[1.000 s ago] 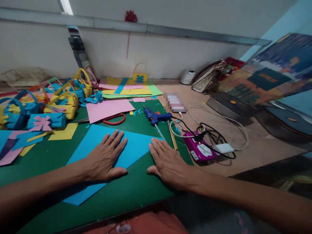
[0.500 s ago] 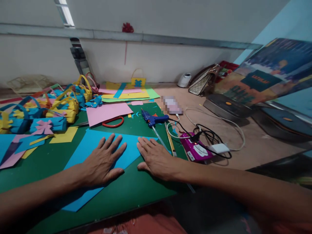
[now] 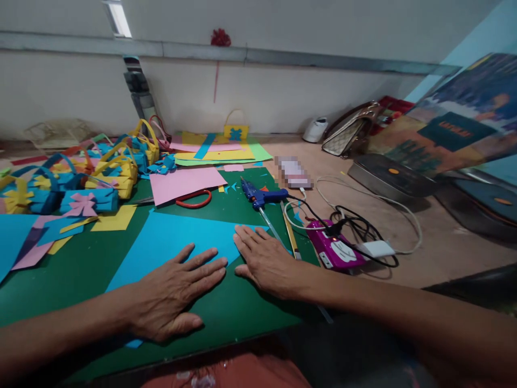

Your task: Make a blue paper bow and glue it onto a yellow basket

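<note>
A large sheet of blue paper (image 3: 183, 234) lies on the green mat (image 3: 226, 315), partly hidden under my hands and left forearm. My left hand (image 3: 177, 291) rests flat across the sheet's near part, fingers stretched to the right, thumb apart. On the sheet's right corner lies my right hand (image 3: 264, 258), palm down, its fingers pointing up and left. Neither hand grips anything. Just beyond the right hand is a blue glue gun (image 3: 258, 196) with a clear glue stick in its back. Behind the sheet, red-handled scissors (image 3: 196, 199) sit partly beneath pink paper (image 3: 186, 183).
Several small paper bags (image 3: 91, 202) crowd the left side. Stacked coloured sheets (image 3: 218, 151) lie at the back. To the right are a magenta power strip (image 3: 333, 248) with tangled cables, a phone (image 3: 294, 173), a yellow cutter-like tool (image 3: 291, 234) and dark cases (image 3: 391, 175).
My left hand has slid toward me over the blue sheet, its fingers now turned more to the right. My right hand stays on the corner. The view has shifted slightly.
</note>
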{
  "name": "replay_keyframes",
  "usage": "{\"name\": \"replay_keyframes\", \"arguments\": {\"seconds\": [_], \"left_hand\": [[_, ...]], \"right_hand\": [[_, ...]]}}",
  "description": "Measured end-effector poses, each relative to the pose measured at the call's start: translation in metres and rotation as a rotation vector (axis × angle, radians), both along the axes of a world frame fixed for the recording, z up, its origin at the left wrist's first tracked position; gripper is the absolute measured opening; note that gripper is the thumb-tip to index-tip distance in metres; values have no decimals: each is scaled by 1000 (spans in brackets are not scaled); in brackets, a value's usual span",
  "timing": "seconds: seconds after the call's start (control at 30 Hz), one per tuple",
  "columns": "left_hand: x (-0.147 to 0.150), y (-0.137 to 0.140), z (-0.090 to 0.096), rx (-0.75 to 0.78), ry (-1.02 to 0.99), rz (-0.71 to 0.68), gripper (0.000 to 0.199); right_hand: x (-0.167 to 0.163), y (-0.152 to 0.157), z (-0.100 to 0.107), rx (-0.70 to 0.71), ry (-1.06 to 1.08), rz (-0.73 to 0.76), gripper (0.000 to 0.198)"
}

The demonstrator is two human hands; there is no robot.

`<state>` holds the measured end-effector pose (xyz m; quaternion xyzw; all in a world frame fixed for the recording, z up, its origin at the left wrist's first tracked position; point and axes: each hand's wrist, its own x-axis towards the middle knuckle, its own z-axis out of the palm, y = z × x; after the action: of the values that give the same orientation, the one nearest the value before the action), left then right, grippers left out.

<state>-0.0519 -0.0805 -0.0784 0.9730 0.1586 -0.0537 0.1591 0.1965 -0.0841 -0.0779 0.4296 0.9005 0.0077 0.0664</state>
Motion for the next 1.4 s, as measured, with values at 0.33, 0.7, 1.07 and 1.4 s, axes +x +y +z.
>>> {"name": "replay_keyframes", "arguments": {"seconds": [0.33,0.7,1.07,1.4], "left_hand": [[-43,-29,-3,93,-2,29,75],[-86,-59,-4,154,-98,75,72],[-117,-71,-4,212,-265,261,62],[-31,-16,-20,243,-46,336,72]], "right_hand": [[0,2,-1,55,-15,24,63],[0,6,-3,80,5,35,60],[-7,5,0,88,-19,50,64],[-61,8,7,-236,74,165,69]]}}
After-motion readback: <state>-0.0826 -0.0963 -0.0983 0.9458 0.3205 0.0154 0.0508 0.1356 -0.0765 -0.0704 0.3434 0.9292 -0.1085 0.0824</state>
